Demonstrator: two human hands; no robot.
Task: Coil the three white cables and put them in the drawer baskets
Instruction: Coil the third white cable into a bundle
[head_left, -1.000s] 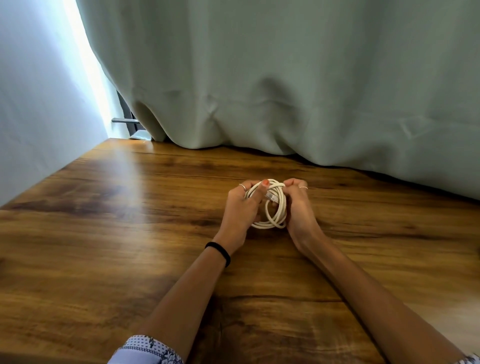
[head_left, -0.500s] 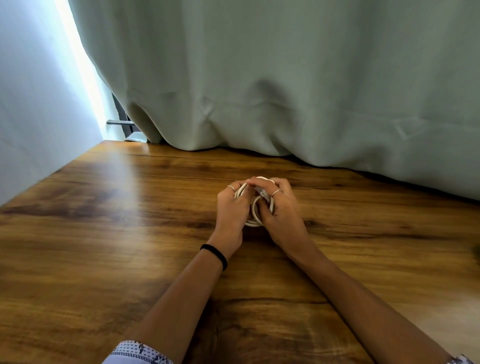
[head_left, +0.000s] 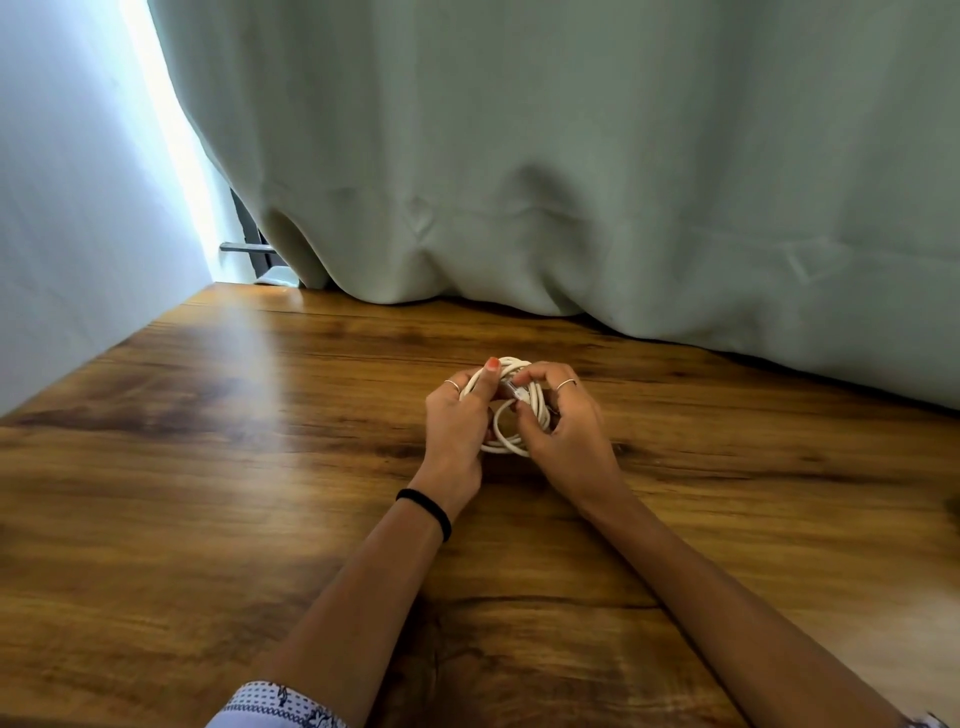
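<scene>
Just in front of the curtain (head_left: 571, 182), over the desk (head_left: 208, 493), our left hand (head_left: 457, 421) and right hand (head_left: 563, 426) both curl around 1 coiled white cable (head_left: 511, 447). Looks light and springy, so pinch across all the loops.

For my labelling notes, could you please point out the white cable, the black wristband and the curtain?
white cable (head_left: 506, 446), head view, lower loop of the coil.
black wristband (head_left: 428, 509), head view, band on the left wrist.
curtain (head_left: 571, 156), head view, middle of the cloth.
</scene>
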